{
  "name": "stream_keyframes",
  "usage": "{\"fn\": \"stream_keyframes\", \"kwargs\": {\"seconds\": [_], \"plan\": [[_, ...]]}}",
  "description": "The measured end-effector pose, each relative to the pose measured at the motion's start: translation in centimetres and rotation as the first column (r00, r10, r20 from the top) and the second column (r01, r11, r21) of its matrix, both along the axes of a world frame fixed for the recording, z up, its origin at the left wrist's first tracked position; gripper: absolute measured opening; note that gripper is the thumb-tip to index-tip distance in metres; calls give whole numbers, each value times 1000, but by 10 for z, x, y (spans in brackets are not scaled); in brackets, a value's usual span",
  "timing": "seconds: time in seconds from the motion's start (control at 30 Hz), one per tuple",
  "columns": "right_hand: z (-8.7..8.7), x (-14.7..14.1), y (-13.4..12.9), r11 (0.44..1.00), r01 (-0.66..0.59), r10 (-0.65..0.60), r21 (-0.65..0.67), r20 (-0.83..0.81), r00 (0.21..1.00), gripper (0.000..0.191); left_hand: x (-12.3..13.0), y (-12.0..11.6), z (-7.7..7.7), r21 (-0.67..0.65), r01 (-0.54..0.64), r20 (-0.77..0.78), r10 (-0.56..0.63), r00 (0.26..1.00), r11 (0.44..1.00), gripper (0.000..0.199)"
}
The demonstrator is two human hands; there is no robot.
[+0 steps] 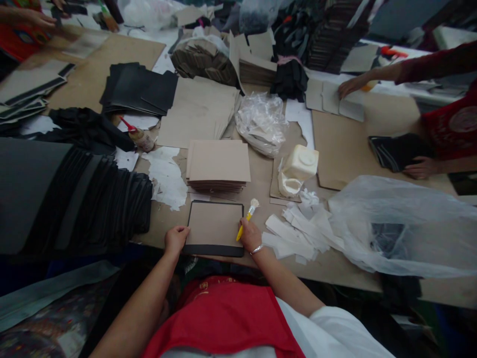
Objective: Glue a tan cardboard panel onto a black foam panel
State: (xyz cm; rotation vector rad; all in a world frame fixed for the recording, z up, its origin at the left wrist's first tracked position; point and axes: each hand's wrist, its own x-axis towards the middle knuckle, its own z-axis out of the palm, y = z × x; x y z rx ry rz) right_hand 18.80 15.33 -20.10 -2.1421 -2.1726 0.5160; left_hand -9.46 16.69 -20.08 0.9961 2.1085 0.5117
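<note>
A tan card panel on a black backing lies at the table's near edge in front of me. My left hand presses on its left edge, fingers curled over the black border. My right hand rests at the panel's right edge and grips a yellow-handled brush, bristles pointing up and away. Just beyond the panel stands a stack of tan cards. A white glue tub sits to the right of that stack.
Overlapping black sheets fill the left. White paper strips and a clear plastic bag lie at right. A glue bottle lies farther left. Another person's hands work at far right; a third person's hand shows top left.
</note>
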Motion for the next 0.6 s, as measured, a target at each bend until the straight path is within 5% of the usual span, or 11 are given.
{"fn": "stream_keyframes", "kwargs": {"seconds": [0.2,0.4,0.47,0.53,0.6], "plan": [[-4,-2,0,998,25,-25,52,-6,1000,22,-3,3,3,12,86,-49,-86,995,996,14],[-3,-4,2,994,62,-64,86,23,998,27,0,16,30,7,298,-186,-292,938,954,15],[-1,-6,1,989,59,-64,138,37,997,28,10,20,39,8,544,-289,-519,805,839,35],[0,-7,2,979,24,-34,202,49,998,28,21,23,43,-58,805,-374,-761,530,590,46],[0,-8,3,966,-52,45,252,35,998,31,32,26,41,-128,912,-392,-865,314,389,48]]}}
